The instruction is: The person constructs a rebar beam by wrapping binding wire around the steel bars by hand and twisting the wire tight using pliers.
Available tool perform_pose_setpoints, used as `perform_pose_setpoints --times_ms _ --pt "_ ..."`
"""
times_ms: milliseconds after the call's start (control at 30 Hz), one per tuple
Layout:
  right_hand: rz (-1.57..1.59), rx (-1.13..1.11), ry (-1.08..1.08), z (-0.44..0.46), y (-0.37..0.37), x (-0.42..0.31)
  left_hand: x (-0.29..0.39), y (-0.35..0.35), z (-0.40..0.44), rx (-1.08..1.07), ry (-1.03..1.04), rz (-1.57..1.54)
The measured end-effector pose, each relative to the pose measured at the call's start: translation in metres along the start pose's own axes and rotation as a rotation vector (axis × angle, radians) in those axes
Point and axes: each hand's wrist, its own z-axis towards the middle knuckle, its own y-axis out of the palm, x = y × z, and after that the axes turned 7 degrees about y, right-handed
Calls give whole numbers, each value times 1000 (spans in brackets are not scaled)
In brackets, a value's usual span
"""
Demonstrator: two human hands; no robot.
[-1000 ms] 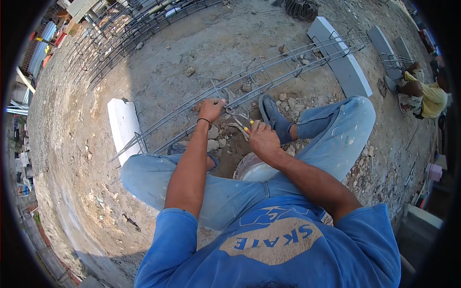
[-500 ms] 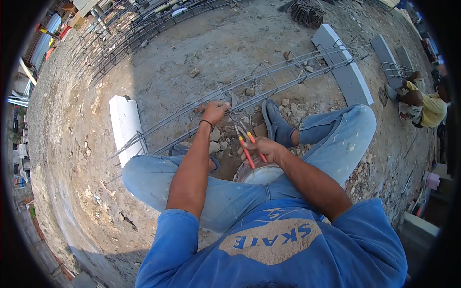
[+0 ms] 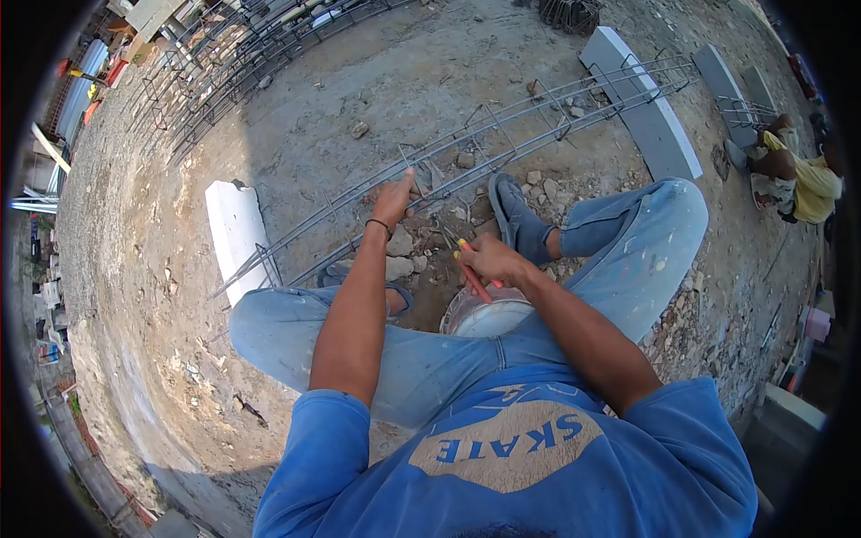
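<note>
A long cage of steel rebar [image 3: 489, 134] runs diagonally in front of me, propped on white blocks. My left hand [image 3: 392, 201] is closed around its near bars, with the index finger pointing up along a cross tie. In my right hand [image 3: 495, 260] is a pair of pliers [image 3: 475, 280] with red and yellow handles, its jaws pointing at the cage just right of my left hand. The fingers cover much of the handles. Whether the jaws bite on anything is too small to tell. Beneath me is a round whitish bucket [image 3: 489, 318].
One white block [image 3: 235, 229] supports the cage at left, another block [image 3: 641, 112] at right. More rebar cages [image 3: 242, 67] lie at the back left. Stones [image 3: 399, 267] litter the dirt around my feet. A person in a yellow shirt [image 3: 814, 190] sits at far right.
My right hand has turned over and the pliers' handles have come closer together. My left hand has shifted slightly left, its index finger now raised.
</note>
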Motion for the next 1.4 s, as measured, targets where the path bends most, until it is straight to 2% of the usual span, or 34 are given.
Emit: perform_pose_setpoints --times_ms 33,67,133,167,233,300,367,400,467,567,700,767,800,900,933,967,1033,1100,1167,1200,1233,1300,1400 --pt "807 -412 233 7 1 5 3 -1 -1 -17 -3 -16" --pt "815 -410 224 9 9 12 6 -1 -1 -37 -4 -31" --pt "798 -645 168 2 33 5 9 2 -3 -28 5 -12" --pt "796 -643 164 0 32 -1 9 2 -4 -8 -3 -5" --pt "553 -514 94 -16 35 -15 0 -1 -6 -25 45 12" --pt "527 -455 98 -10 28 -10 2 -2 -6 -39 104 32" --pt "103 -100 -18 -3 18 -3 11 3 -11 11 130 77" --pt "-275 62 34 -12 12 -20 8 3 -8 11 138 78" --pt "-247 74 55 -4 6 -14 -2 2 3 121 268 414" --pt "-160 87 51 17 1 3 1 4 2 220 271 516" --pt "-291 137 50 1 -2 -25 11 -1 -3 227 247 476" --pt "-864 317 -180 11 -3 -16 16 -3 -8 263 243 456" --pt "-873 308 -80 3 -3 -24 14 -4 -8 259 255 456" --pt "-915 405 -72 -5 -2 -25 -7 -9 -2 281 248 433" --pt "-916 283 -32 -10 -4 -33 -18 -10 3 301 247 430" --pt "-908 301 -31 -8 -1 -29 -23 -10 3 318 246 427" --pt "-1011 549 -157 9 13 -2 -18 -7 -9 326 249 448" --pt "-980 550 -112 26 11 4 -18 -5 -14 328 260 475" --pt "-1007 133 -57 35 2 0 -27 -7 -13 378 277 491" --pt "-874 233 -135 -11 -1 -20 -23 -6 -17 371 291 497" --pt "-866 246 -137 -4 -2 -16 -17 -5 -23 374 262 494" --pt "-846 290 -305 13 -2 -11 -8 -2 -31 364 254 496" --pt "-808 370 -425 -13 -8 -28 0 4 -37 411 267 580"
